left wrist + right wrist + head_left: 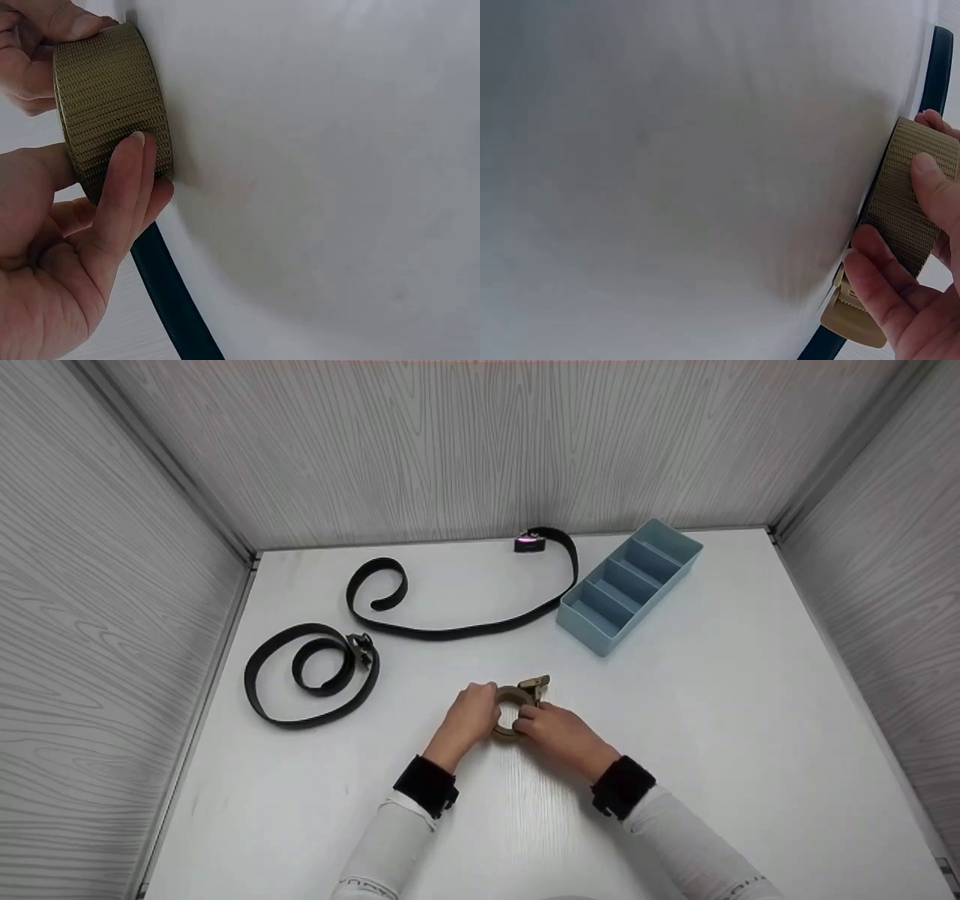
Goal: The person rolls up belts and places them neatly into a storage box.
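A tan woven webbing belt [510, 691] is rolled into a tight ring at the front middle of the white table. Its metal buckle [535, 684] sticks out at the ring's far right. My left hand [469, 716] grips the ring's left side; in the left wrist view its fingers [124, 180] lie along the ribbed outer face. On the opposite side my right hand [562, 731] pinches the roll, thumb and fingers around the webbing. The right wrist view has the buckle [853, 319] just beside those fingertips.
Behind the hands, a long black belt [442, 634] stands on edge in a loose curve. Another black belt [259, 701] lies loosely coiled at the left. A blue-grey divided tray [581, 631] sits at the back right. Grey wood-grain panels [480, 450] enclose the back and sides.
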A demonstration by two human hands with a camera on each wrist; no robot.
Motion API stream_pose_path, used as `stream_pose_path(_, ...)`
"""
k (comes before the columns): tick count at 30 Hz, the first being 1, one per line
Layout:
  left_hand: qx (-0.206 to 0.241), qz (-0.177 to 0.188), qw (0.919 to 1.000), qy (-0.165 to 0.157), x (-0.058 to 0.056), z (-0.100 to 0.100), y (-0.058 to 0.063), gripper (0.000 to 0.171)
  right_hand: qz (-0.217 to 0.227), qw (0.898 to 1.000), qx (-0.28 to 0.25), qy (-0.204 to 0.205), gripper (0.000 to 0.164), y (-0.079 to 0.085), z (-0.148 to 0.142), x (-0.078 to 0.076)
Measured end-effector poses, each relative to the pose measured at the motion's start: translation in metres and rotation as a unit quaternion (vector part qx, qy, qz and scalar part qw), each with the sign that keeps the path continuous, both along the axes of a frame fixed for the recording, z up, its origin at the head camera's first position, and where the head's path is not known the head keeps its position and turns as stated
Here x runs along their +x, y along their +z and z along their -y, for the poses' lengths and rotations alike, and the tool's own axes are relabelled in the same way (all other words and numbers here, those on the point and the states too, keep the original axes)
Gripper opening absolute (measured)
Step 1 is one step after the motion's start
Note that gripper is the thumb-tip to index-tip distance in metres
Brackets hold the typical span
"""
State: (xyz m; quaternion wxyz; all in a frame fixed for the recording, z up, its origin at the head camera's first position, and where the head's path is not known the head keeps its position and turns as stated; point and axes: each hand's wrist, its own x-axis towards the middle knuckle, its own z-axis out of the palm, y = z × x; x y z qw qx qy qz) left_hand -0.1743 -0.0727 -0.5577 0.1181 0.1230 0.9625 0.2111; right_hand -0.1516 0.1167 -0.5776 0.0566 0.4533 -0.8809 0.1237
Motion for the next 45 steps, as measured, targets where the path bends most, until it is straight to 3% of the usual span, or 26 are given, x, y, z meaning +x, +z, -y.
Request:
stream_pose_path(4, -0.011, -0.005, 0.9999, -0.002, -0.001, -0.001, 0.001, 0.006, 0.042, 0.998, -0.04, 0.003, 0.012, 0.0, -0.004, 0.0)
stream_pose_path(7, -0.006, 0.0, 1.0, 0.0, 0.0, 0.0, 0.002, 0.006, 0.093, 0.991, -0.094, 0.0, 0.019, 0.001, -0.008, 0.0)
stream_pose_path(12, 0.04, 0.042, 0.9983, 0.003, 0.0, 0.005, 0.005, 0.008, 0.14, 0.979, -0.145, -0.012, 0.035, 0.006, -0.017, 0.001)
stream_pose_path(16, 0.128, 0.097, 0.9868, 0.024, -0.002, 0.012, 0.011, 0.016, 0.121, 0.979, -0.166, -0.001, 0.04, 0.015, -0.023, 0.0)
stream_pose_path(21, 0.249, 0.161, 0.9538, 0.05, -0.004, 0.021, 0.02, 0.023, 0.06, 0.984, -0.162, 0.032, 0.046, 0.033, -0.027, -0.003)
stream_pose_path(26, 0.298, 0.2, 0.9321, 0.05, -0.004, 0.024, 0.028, 0.024, -0.011, 0.992, -0.116, 0.054, 0.053, 0.049, -0.025, -0.002)
stream_pose_path(30, 0.312, 0.212, 0.9253, 0.04, -0.003, 0.026, 0.031, 0.025, -0.04, 0.993, -0.098, 0.062, 0.053, 0.056, -0.023, -0.001)
stream_pose_path(34, 0.327, 0.22, 0.9183, 0.038, -0.002, 0.026, 0.031, 0.026, -0.046, 0.99, -0.115, 0.073, 0.056, 0.057, -0.024, 0.0)
stream_pose_path(40, 0.343, 0.227, 0.9106, 0.043, -0.002, 0.027, 0.028, 0.031, -0.039, 0.988, -0.123, 0.087, 0.056, 0.058, -0.026, 0.0)
stream_pose_path(45, 0.357, 0.219, 0.9068, 0.049, -0.002, 0.025, 0.025, 0.041, -0.013, 0.992, -0.109, 0.068, 0.057, 0.059, -0.03, 0.0)
